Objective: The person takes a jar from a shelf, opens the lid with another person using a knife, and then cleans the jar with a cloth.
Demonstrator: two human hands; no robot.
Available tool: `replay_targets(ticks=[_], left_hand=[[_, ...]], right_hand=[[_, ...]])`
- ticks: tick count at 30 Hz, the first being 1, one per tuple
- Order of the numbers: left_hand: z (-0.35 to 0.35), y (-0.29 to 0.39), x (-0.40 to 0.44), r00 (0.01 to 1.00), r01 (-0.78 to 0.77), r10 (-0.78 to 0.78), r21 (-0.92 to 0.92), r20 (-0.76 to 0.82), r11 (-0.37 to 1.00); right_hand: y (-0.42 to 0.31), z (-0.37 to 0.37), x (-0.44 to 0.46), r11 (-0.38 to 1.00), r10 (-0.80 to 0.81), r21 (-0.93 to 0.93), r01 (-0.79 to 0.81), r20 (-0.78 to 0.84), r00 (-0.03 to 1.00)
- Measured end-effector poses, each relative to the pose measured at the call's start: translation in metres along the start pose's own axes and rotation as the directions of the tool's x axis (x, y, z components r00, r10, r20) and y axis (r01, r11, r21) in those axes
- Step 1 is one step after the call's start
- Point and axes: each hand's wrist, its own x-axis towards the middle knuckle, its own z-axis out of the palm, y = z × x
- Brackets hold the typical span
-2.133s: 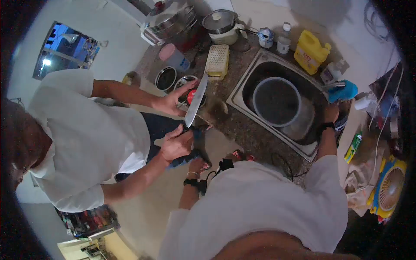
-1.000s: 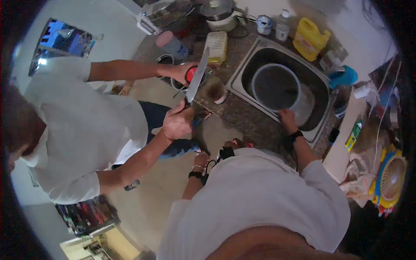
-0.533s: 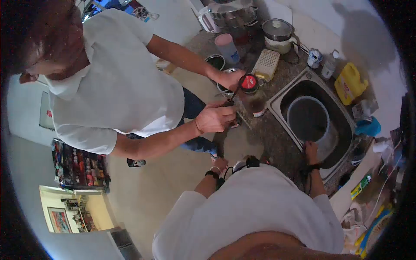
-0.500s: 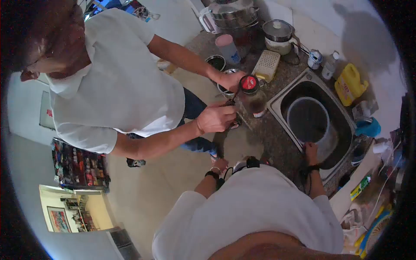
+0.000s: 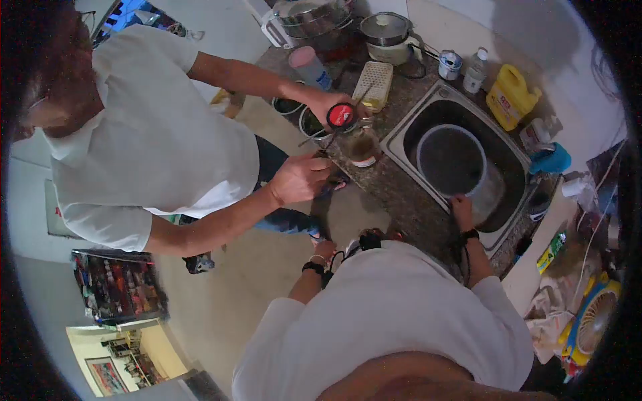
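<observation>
My right hand is at the near edge of the sink, its fingers closed on the rim of a round basin. The basin has a pale rim and a dark inside, and it sits in the sink. Down at my left side is my left hand, with a bracelet and a black wrist strap; its fingers are too small to read. Across the counter, a co-worker's one hand is at a glass jar with a red and black lid. Their other hand grips a thin dark tool, partly hidden.
A yellow grater, a pink-lidded cup and a pot stand on the counter. Behind the sink are a clear bottle and a yellow jug. A yellow and blue fan is at the right.
The view has shifted, so the counter and sink appear further left. My right hand stays at the basin's rim. The co-worker's hands remain by the jar.
</observation>
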Motion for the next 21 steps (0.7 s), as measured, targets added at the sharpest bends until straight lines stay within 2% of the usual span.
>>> replay_targets(ticks=[1,4,8,10,11,13,14,16,20,21], left_hand=[[-0.001,0.001,-0.001,1.0,-0.013,0.012,-0.004,-0.014,1.0],[-0.006,0.001,-0.005,0.997,-0.048,0.047,-0.013,-0.061,0.999],[-0.008,0.0,-0.006,0.992,-0.079,0.08,0.014,-0.093,0.997],[0.005,-0.005,0.002,0.994,-0.047,0.047,0.004,-0.1,0.999],[0.01,-0.01,0.005,0.994,-0.051,0.051,0.005,-0.1,0.999],[0.01,-0.014,0.005,0.993,0.029,-0.075,-0.438,-0.087,0.898],[0.011,-0.013,0.006,0.994,0.026,-0.07,-0.437,-0.087,0.899],[-0.009,-0.001,-0.003,0.994,-0.055,0.049,-0.058,-0.096,0.997],[-0.015,0.0,-0.003,0.984,-0.102,0.097,-0.03,-0.15,0.994],[-0.018,0.002,-0.001,0.996,-0.055,0.053,-0.028,-0.077,0.998]], right_hand=[[0.0,0.002,0.001,0.984,0.083,0.164,-0.062,-0.127,0.988],[-0.001,0.003,0.002,0.971,0.106,0.226,-0.076,-0.124,0.987],[-0.019,-0.007,-0.003,0.981,0.086,0.182,-0.059,-0.141,0.986],[-0.023,-0.015,-0.001,0.997,0.073,0.006,-0.073,0.015,0.997],[-0.024,-0.016,0.0,0.997,0.075,0.005,-0.075,0.012,0.997],[-0.025,-0.015,0.0,0.979,0.173,0.11,-0.172,-0.005,0.985],[-0.025,-0.015,-0.001,0.979,0.176,0.109,-0.174,-0.008,0.984],[-0.038,-0.02,-0.004,0.98,0.137,0.159,-0.121,-0.099,0.986],[-0.073,-0.042,-0.009,0.949,0.199,0.255,-0.186,-0.026,0.98],[-0.084,-0.048,-0.011,0.914,0.245,0.335,-0.229,-0.006,0.97]])
